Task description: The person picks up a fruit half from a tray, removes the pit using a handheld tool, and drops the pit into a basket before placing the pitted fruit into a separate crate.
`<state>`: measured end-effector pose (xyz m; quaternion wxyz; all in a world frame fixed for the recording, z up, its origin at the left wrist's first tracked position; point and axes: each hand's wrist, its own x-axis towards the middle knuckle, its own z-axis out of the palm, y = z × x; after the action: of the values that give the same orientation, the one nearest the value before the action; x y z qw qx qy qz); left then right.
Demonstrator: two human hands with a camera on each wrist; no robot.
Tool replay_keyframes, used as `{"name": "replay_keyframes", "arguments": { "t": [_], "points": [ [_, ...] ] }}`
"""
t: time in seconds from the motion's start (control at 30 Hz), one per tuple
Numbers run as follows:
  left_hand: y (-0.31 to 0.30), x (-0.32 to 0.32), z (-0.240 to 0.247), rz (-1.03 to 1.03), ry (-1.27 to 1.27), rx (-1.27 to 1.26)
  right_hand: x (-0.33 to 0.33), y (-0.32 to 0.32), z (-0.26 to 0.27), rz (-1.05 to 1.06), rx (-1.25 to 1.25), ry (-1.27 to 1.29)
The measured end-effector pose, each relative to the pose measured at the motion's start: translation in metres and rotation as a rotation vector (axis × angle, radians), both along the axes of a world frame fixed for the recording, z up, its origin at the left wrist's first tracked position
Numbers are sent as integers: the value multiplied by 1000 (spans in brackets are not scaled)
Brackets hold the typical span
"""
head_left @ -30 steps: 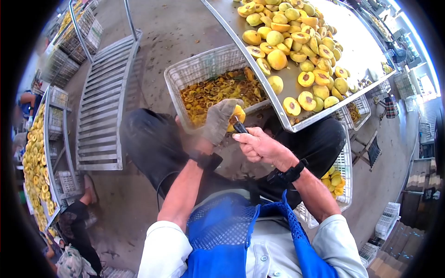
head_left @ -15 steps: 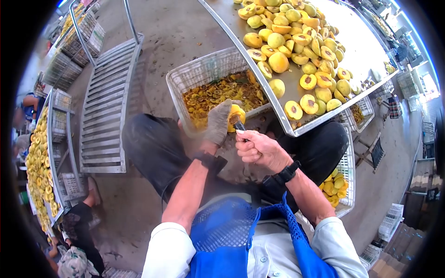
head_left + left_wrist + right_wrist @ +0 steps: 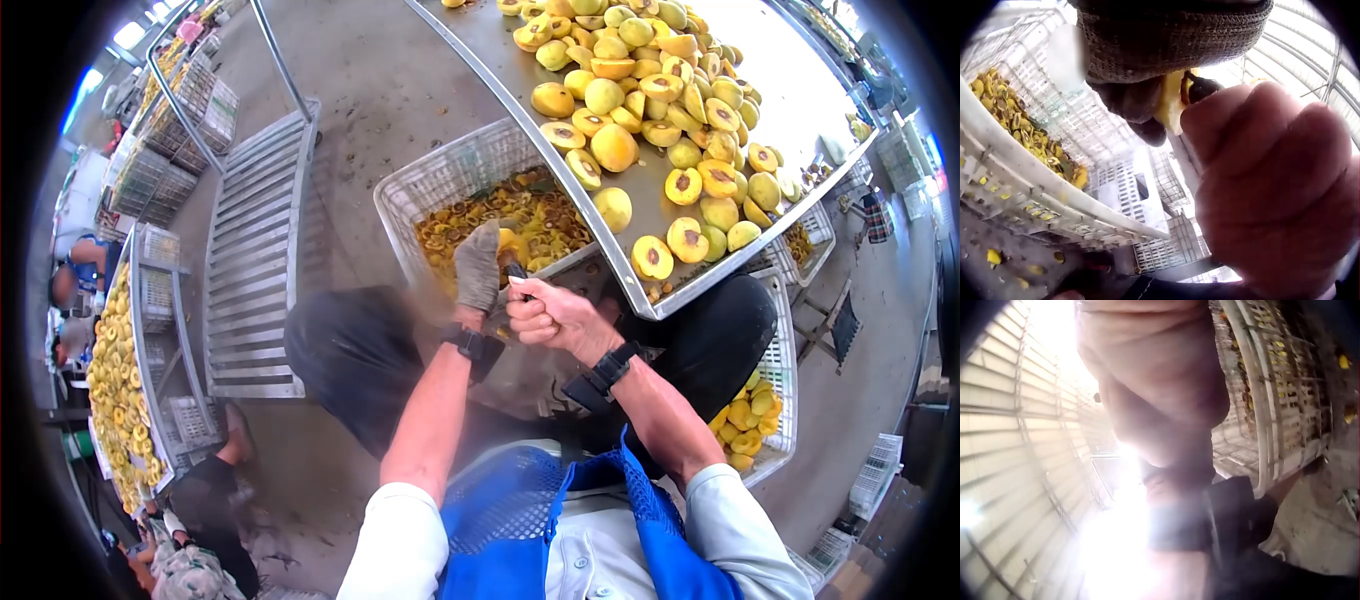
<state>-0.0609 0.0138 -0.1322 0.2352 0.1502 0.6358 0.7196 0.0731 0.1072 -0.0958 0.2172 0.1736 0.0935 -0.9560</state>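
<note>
Fruit piece sat in our gloved left hand, grip wrapped round it, at 12 o'clock. Our right hand had its grip on a dark tool, working end at the fruit piece. We had scrap crate at 11 o'clock, counter with piled fruit halves at 1.

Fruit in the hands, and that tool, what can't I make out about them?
Fruit: left wrist view, largely covered by the gloved left hand.
Tool handle: head view, mostly hidden by the right hand.
Right wrist view: right hand blurred, cut off by the top edge.
</note>
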Motion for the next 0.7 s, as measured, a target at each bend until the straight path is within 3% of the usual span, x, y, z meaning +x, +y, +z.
{"name": "replay_keyframes", "arguments": {
  "t": [0.17,0.2,0.23,0.3,0.4,0.43,0.5,0.57,0.6,0.7],
  "points": [
    [6,1,-10,110,-131,138,-9,-5,-17,-57,-205,77],
    [4,-6,-26,64,65,88,-8,-5,-17,-96,-262,112],
    [3,-10,-49,63,65,83,-9,-4,-12,-133,-316,146],
    [0,-15,-81,111,-609,293,-16,5,-6,-158,-386,194],
    [-4,-11,-51,202,-599,300,-24,30,-13,-223,-98,139],
    [-4,-6,-39,248,-597,309,-26,38,-28,-187,143,89],
    [-12,-8,-26,177,-601,291,-27,40,-71,-116,443,-284],
    [-12,-10,-29,247,-471,241,-24,38,-74,-102,376,-289],
    [-20,-13,-29,94,-402,166,-22,40,-75,-82,314,-293],
    [-13,9,36,188,-274,-10,-19,37,-56,-101,327,-179]
  ]
}}
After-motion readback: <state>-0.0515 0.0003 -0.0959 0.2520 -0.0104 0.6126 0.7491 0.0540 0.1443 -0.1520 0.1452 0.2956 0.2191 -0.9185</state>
